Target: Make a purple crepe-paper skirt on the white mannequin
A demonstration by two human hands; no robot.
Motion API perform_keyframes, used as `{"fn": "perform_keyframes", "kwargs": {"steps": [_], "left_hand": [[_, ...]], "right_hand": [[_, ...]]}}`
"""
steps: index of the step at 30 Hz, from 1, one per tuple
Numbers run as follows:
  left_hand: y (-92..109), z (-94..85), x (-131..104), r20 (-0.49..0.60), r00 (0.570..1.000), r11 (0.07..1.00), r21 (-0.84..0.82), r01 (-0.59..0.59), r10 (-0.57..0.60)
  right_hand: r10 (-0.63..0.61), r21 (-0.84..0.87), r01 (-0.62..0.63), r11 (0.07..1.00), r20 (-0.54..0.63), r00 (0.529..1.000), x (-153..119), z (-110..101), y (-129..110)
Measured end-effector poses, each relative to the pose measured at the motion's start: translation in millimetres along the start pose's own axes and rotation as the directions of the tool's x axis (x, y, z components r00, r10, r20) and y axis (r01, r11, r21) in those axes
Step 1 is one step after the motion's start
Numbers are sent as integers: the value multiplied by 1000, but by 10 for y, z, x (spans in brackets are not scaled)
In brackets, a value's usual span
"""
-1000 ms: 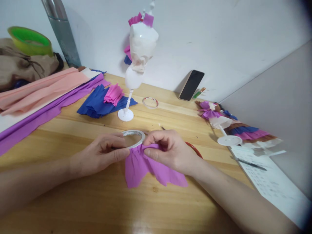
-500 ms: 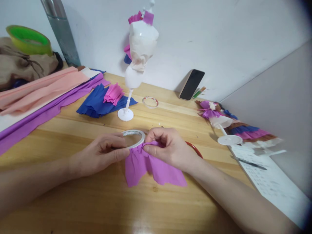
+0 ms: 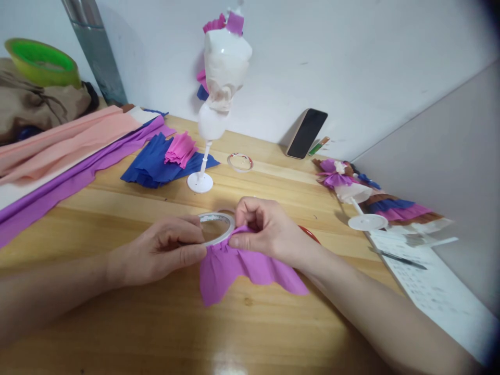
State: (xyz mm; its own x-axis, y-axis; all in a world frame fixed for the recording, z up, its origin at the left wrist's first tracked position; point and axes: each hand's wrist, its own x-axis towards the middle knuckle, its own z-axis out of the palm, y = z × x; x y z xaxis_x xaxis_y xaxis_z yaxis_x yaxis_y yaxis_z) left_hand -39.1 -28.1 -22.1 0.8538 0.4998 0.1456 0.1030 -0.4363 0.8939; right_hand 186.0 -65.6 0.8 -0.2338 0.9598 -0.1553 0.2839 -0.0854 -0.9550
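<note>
Right fingers [image 3: 244, 241] pinch purple paper [image 3: 230, 268]; left fingers [image 3: 189, 255] grip the tape roll [image 3: 230, 226]. The paper spreads wider than before.

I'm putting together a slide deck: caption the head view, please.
Left hand holds a white tape roll while right hand pinches gathered purple crepe paper at its rim.

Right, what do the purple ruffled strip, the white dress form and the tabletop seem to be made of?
Purple ruffled strip: matt, probably crepe paper, from its fine gathers, though fabric is possible.
White dress form: likely smooth plastic, given the glossy highlight.
Tabletop: wood or laminate, by its grain; slightly glossy.
</note>
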Motion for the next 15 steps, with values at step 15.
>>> {"fn": "perform_keyframes", "kwargs": {"steps": [15], "left_hand": [[50,-23,-24,34,996,983,-156,92,-87]], "right_hand": [[92,204,-117,972,132,987,-25,88,-26]]}}
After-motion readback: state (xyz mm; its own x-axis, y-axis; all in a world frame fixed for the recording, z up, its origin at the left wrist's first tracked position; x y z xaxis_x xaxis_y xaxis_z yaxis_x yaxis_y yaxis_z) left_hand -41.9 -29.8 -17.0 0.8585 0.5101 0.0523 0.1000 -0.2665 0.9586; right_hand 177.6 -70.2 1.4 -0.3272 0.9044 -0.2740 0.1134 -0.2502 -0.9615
